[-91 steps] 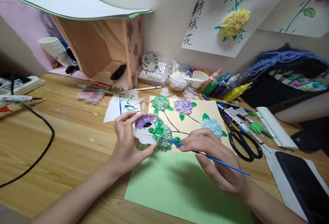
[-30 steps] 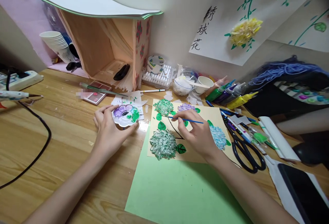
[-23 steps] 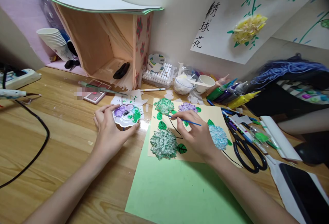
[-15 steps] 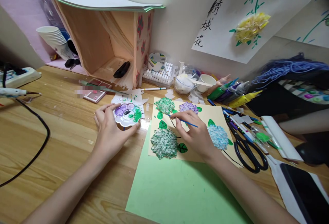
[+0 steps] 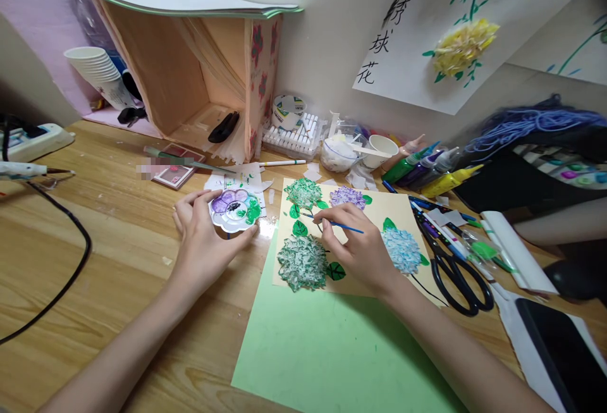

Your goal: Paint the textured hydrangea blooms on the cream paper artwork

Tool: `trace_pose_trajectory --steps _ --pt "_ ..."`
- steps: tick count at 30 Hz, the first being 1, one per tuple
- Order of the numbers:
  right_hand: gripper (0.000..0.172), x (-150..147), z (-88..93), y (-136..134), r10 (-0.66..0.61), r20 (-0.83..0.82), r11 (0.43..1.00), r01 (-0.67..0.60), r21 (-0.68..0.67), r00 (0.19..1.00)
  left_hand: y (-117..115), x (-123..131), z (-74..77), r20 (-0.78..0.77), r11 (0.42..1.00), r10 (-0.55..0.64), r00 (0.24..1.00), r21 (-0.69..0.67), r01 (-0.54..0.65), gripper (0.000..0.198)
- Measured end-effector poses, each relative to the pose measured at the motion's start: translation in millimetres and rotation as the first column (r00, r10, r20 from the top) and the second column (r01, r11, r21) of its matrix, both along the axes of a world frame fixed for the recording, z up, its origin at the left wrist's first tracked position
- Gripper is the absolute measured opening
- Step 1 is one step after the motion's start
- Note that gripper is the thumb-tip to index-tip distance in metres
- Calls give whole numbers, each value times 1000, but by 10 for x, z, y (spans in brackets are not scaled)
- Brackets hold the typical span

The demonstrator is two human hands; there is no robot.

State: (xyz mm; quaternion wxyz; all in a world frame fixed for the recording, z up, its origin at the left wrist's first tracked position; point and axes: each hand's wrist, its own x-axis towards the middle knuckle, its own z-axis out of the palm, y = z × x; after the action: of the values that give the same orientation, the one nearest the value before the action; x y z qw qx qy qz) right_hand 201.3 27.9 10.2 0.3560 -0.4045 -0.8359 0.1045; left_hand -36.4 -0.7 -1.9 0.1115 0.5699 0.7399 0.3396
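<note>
My left hand [image 5: 203,229] grips a white flower-shaped paint palette [image 5: 227,221] by its edge; purple, green and black paint lie in its wells. Between the fingers of my right hand [image 5: 358,245] is a thin blue paintbrush [image 5: 348,228], its tip close to a green leaf below the upper green flower [image 5: 303,193]. Under that hand lies a cream sheet [image 5: 365,286] bearing raised flowers: a larger dark green one [image 5: 302,262], a purple one [image 5: 348,197] and a light blue one [image 5: 403,250]. Black veins mark some leaves. A light green sheet [image 5: 332,350] lies beneath.
Black-handled scissors [image 5: 462,283], pens and a phone [image 5: 559,350] lie to the right. Paint bottles [image 5: 446,180], a paper cup [image 5: 382,149] and a marker box [image 5: 294,138] line the wall. At left are a box [image 5: 190,78] and a black cable [image 5: 83,229].
The brush tip has shifted slightly left, from beside the stem toward the leaf under the upper green flower. My left hand keeps the palette in the same place.
</note>
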Motion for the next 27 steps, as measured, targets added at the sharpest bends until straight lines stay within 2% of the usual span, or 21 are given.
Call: trace_pose_trajectory --steps 11,17,27 --pt "17 -23 51 -41 39 -4 999 -39 26 999 0 -4 1 -1 1000 -9 1000 7 9 74" --pt "19 -6 51 -19 -29 -62 1000 29 -10 998 -1 -7 -6 -7 1000 -8 1000 5 8 73" --pt "21 -18 -30 20 -69 -23 997 68 -42 997 0 -5 -7 6 1000 -8 1000 -2 8 74"
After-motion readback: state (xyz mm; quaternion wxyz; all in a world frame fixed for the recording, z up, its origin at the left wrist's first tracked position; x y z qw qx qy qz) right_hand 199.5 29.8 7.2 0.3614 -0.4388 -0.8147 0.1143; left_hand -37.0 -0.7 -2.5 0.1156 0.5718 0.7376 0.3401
